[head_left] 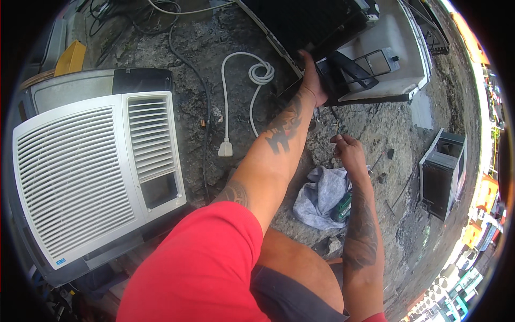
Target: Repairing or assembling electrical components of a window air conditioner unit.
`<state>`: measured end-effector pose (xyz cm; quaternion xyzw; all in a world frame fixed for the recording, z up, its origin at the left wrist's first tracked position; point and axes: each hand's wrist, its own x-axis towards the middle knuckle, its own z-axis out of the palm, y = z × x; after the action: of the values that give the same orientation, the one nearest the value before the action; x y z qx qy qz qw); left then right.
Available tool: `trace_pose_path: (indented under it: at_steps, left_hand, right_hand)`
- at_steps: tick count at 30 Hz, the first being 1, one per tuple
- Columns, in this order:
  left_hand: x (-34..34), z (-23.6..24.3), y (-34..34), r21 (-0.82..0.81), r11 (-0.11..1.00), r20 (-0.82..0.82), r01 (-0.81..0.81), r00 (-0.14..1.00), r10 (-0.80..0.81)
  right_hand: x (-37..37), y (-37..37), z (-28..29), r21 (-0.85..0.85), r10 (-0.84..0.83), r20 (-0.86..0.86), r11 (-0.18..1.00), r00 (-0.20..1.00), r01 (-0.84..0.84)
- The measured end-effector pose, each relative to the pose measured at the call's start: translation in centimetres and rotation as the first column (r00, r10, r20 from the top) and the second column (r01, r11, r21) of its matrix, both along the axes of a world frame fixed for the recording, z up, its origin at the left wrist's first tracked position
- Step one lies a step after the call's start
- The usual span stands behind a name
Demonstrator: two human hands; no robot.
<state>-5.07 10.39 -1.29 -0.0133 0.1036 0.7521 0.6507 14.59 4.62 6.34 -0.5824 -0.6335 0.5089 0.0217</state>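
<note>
A partly opened air conditioner unit with a black finned section (306,24) stands at the top, over a pale tray-like base (394,45). Gripping the lower edge of its black housing (338,72) is my left hand (312,83), thumb up along the edge and fingers mostly hidden. Below it, my right hand (350,151) is closed in a pinch at the end of a thin dark wire (336,119) that hangs from the unit. Beneath that hand, a grey cloth (319,198) lies crumpled on the ground, with a green tool (342,208) partly on it.
A white louvred air conditioner front (78,172) takes up the left side. A white power cord with plug (225,147) and a black cable (206,107) lie on the rough, wet-looking ground. A metal box-shaped part (442,174) rests at the right. Behind the louvred unit is a yellow piece (70,58).
</note>
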Motion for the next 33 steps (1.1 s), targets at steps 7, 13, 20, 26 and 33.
trace_pose_path:
  at_steps: [7, 13, 20, 26, 33]
  left_hand:
    - [-0.2, -0.3, 0.1, -0.084, 0.995, -0.032, 0.047, 0.998, -0.050]
    - [0.0, -0.1, 0.0, -0.064, 0.995, -0.025, 0.079, 0.996, -0.081]
    - [0.2, -1.0, 0.6, -0.175, 0.963, -0.166, -0.206, 0.970, 0.178]
    - [2.2, -1.4, -1.8, 0.012, 0.986, 0.192, -0.166, 0.968, 0.161]
    - [0.8, -3.4, 2.0, -0.142, 0.977, 0.163, -0.158, 0.970, 0.180]
  right_hand:
    - [0.1, -0.1, 0.0, 0.077, 0.109, 0.090, 0.990, 0.990, -0.116]
    - [0.6, -0.4, -0.4, 0.017, 0.042, 0.043, 0.999, 0.998, -0.042]
    - [0.2, -0.4, -0.3, -0.019, 0.016, -0.009, 1.000, 1.000, -0.016]
    - [0.7, -0.2, 0.2, -0.019, 0.006, -0.005, 1.000, 1.000, -0.006]
    - [1.2, -0.4, -0.6, -0.049, -0.012, -0.030, 0.999, 0.999, 0.011]
